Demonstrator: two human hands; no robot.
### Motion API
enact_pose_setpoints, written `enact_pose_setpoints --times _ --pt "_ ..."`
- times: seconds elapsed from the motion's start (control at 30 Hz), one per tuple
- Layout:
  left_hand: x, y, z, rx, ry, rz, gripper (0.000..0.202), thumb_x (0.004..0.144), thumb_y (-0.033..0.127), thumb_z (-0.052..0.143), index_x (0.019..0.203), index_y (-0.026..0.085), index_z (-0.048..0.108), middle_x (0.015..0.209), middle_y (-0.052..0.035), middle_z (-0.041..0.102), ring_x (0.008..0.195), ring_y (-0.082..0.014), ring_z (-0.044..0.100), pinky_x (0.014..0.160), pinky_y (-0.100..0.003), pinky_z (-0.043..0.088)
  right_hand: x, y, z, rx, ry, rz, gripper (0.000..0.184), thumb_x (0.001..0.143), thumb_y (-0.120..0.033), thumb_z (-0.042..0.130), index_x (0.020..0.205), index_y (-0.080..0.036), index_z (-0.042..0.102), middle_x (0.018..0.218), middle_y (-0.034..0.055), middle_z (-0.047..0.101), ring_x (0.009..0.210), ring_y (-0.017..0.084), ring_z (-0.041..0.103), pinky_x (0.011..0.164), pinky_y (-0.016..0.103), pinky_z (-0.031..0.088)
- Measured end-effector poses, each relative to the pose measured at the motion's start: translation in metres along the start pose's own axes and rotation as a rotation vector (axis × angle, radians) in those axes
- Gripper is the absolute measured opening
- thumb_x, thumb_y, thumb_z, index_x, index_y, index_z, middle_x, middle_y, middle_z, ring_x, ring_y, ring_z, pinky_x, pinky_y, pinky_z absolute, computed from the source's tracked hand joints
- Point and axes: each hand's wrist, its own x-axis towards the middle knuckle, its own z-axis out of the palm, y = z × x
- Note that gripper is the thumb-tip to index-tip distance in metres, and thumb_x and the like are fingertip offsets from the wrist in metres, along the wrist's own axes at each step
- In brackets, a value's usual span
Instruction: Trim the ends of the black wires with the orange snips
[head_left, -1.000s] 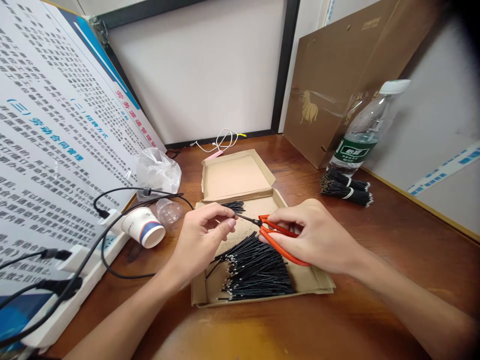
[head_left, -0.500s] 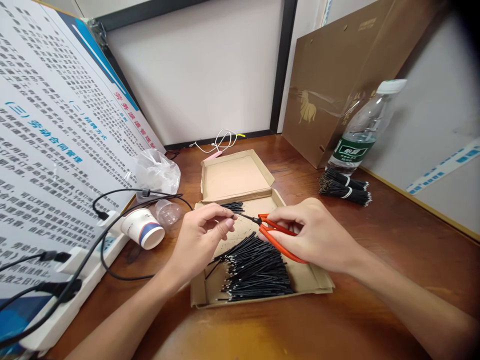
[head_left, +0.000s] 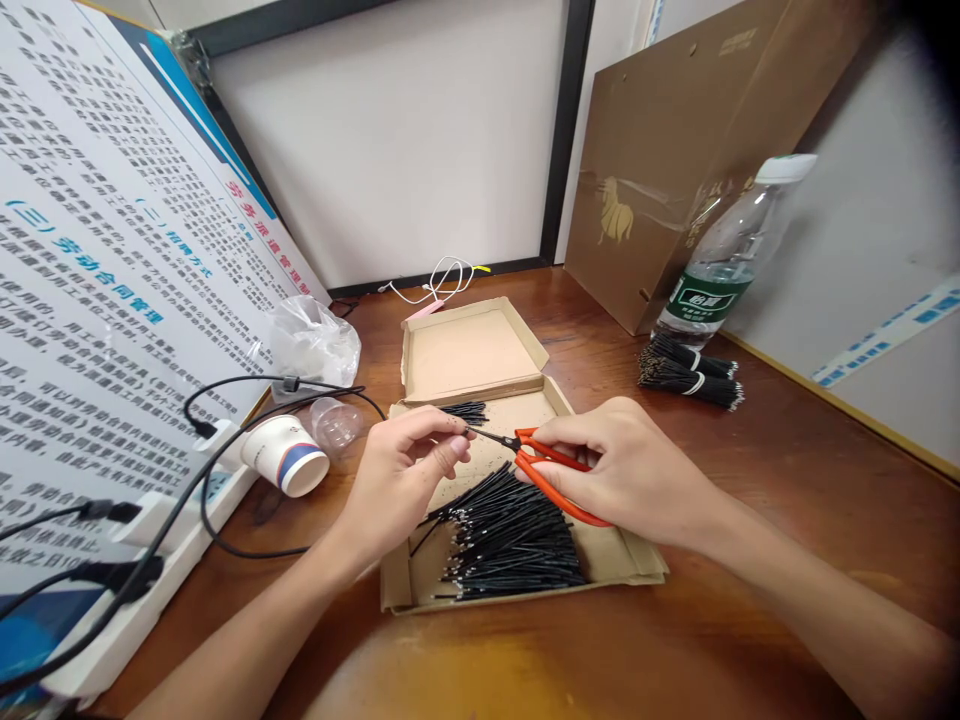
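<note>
My right hand [head_left: 630, 470] grips orange-handled scissors [head_left: 551, 478], their dark tip pointing left toward my left hand [head_left: 405, 470]. The left thumb and forefinger are pinched on a thin black wire at the scissor tip. Both hands hover over a flat open cardboard box [head_left: 480, 350] on the wooden table. A large pile of short black wires [head_left: 510, 540] fills the box's near half. A few more black wires [head_left: 466, 410] lie near its fold.
A paper cup [head_left: 289, 455] lies on its side at the left beside a clear plastic cup and a plastic bag [head_left: 315, 340]. A power strip [head_left: 135, 590] with black cables runs along a printed board. At right stand a water bottle [head_left: 724, 260], tied wire bundles [head_left: 686, 375] and a brown paper bag [head_left: 660, 160].
Almost nothing has moved. Both hands keep the same hold, with the scissor tip still at the wire in my left fingers; the view shifted very slightly.
</note>
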Motion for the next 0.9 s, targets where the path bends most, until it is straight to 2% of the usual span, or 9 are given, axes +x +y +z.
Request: enact_pose_setpoints --times 0.17,0.4,0.6,0.9 --pt "-0.0002 0.0014 -0.0009 0.015 -0.01 0.029 0.009 0.084 0.014 0.06 0.082 0.013 0.069 0.073 -0.0043 0.065 0.063 -0.0129 0.059 0.054 -0.023 0.051 -0.0012 0.0 0.0007 0.046 0.005 0.048 0.025 0.079 -0.031 0.061 0.061 -0.015 0.064 0.049 -0.0064 0.033 0.047 0.007 0.024 0.044 0.023 0.022" --pt "-0.0014 -0.0023 -0.0016 0.0 -0.022 0.044 0.01 0.086 0.015 0.059 0.084 0.013 0.069 0.074 -0.0039 0.064 0.062 -0.0121 0.059 0.055 -0.023 0.05 -0.0012 -0.0017 -0.0009 0.032 -0.009 0.013 0.024 0.081 -0.03 0.061 0.062 -0.015 0.065 0.049 -0.0069 0.031 0.047 0.007 0.024 0.046 0.023 0.024" --pt "-0.0007 -0.0035 -0.0012 -0.034 -0.033 0.039 0.011 0.087 0.015 0.058 0.084 0.012 0.069 0.073 -0.0046 0.065 0.062 -0.0127 0.059 0.053 -0.024 0.05 -0.0004 -0.0003 0.0003 -0.009 0.018 -0.031 0.03 0.082 -0.024 0.056 0.053 -0.015 0.056 0.049 -0.0069 0.027 0.048 0.007 0.021 0.046 0.024 0.021" --pt "-0.0009 -0.0009 -0.0001 -0.074 -0.047 0.0 0.013 0.087 0.017 0.057 0.083 0.011 0.068 0.071 -0.006 0.065 0.062 -0.0142 0.059 0.053 -0.025 0.05 -0.0015 -0.0009 0.0022 0.073 0.005 0.051 0.024 0.08 -0.03 0.061 0.063 -0.015 0.065 0.049 -0.0067 0.033 0.047 0.007 0.025 0.044 0.022 0.024"
